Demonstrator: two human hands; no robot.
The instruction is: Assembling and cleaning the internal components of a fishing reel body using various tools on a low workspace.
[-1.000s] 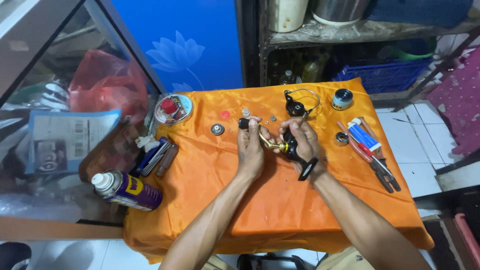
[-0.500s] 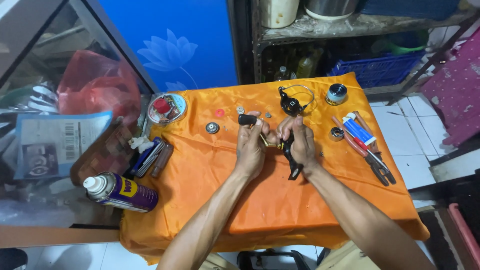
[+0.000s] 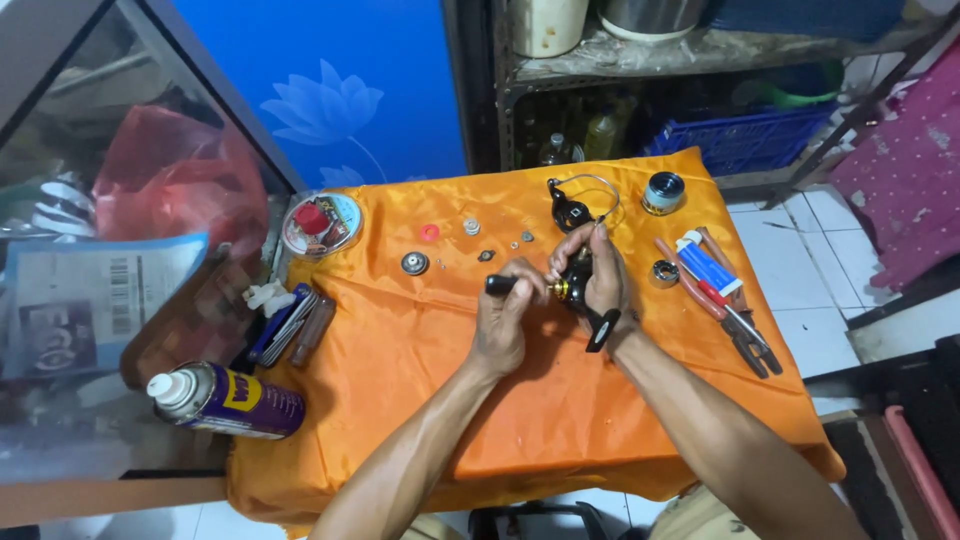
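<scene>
Over an orange cloth (image 3: 420, 370) my right hand (image 3: 597, 275) is wrapped round a black fishing reel body (image 3: 580, 283) with a gold part at its side. My left hand (image 3: 505, 318) grips the reel's black handle knob (image 3: 497, 285), which sticks out to the left. Small loose parts lie just beyond the hands: a red washer (image 3: 429, 233), a round grey gear (image 3: 414, 263) and tiny screws (image 3: 520, 240). A black rotor with a wire bail (image 3: 572, 204) rests behind my right hand.
A spool (image 3: 663, 192), a bearing (image 3: 663, 273), pliers (image 3: 722, 315) and a blue-white tube (image 3: 707, 266) lie at the right. At the left are a round tin (image 3: 321, 224), a folding tool set (image 3: 285, 325) and a spray can (image 3: 225, 400). Shelves stand behind.
Both hands have kept hold of the reel and shifted slightly; my left hand now has the handle knob pointing out to the left. The camera view has drifted a little.
</scene>
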